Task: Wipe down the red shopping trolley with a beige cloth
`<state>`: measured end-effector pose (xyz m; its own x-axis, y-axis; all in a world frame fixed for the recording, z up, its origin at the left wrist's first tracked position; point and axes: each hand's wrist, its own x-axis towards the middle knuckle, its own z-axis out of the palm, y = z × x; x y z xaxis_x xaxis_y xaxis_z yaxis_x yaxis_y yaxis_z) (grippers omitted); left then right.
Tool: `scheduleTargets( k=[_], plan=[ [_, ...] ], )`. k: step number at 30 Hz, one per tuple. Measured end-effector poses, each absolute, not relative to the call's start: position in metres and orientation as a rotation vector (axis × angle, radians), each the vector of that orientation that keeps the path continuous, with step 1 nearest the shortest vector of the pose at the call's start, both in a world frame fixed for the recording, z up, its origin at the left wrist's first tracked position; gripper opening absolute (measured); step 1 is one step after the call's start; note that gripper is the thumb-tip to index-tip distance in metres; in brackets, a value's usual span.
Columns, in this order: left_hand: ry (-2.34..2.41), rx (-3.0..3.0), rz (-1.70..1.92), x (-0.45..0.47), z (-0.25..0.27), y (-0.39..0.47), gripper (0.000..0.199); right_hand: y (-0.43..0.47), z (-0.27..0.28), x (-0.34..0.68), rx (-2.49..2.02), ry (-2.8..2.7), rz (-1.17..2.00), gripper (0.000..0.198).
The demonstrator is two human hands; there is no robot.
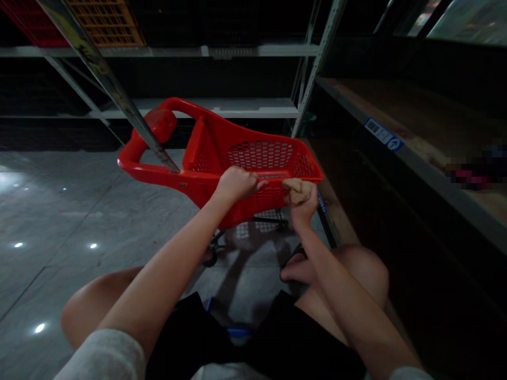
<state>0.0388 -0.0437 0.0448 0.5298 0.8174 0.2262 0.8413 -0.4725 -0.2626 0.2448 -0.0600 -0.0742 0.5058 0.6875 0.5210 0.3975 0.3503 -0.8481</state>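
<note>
A small red plastic shopping cart [253, 132] with perforated basket walls stands in front of me, its handle to the left. My left hand [237, 183] is closed over the near rim of the basket, around its middle. Farther right along the same side, my right hand [304, 208] grips a crumpled tan cloth [297, 191] against the outside of the rim, near the basket's right end. Part of the cloth bulges out above my fingers. The basket's floor is partly hidden by its near wall.
A worn metal pole [114, 89] slants from upper left to the cart's handle end. Metal shelving [229, 108] with crates [105, 24] stands behind. Wooden shelves [396, 105] line the right side. My bent knees flank the cart's near side above the grey floor [59, 221].
</note>
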Motion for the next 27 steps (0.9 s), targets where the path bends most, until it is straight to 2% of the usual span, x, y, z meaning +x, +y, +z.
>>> scheduleTargets(
  k=[4, 11, 15, 18, 24, 27],
  plan=[
    [-1.373, -2.435, -0.111, 0.039, 0.044, -0.044, 0.071, -0.062, -0.074, 0.238, -1.189, -1.281, 0.107, 0.035],
    [-1.389, -2.425, -0.113, 0.039, 0.044, -0.044, 0.071, -0.075, -0.168, 0.221, -1.325, -1.582, 0.384, 0.026],
    [-1.375, -2.422, -0.105, 0.038, 0.044, -0.044, 0.072, -0.085, -0.19, 0.22, -1.35, -1.65, 0.478, 0.025],
    [-1.38, -2.437, -0.099, 0.037, 0.045, -0.045, 0.071, -0.084, -0.172, 0.219, -1.364, -1.601, 0.454, 0.023],
    [-1.413, -2.468, -0.051, 0.039, 0.048, -0.045, 0.056, -0.068, -0.092, 0.216, -1.225, -1.302, 0.17, 0.035],
    [-1.408, -2.488, -0.036, 0.04, 0.049, -0.045, 0.051, -0.066, -0.092, 0.209, -1.205, -1.323, 0.166, 0.038]
  ],
)
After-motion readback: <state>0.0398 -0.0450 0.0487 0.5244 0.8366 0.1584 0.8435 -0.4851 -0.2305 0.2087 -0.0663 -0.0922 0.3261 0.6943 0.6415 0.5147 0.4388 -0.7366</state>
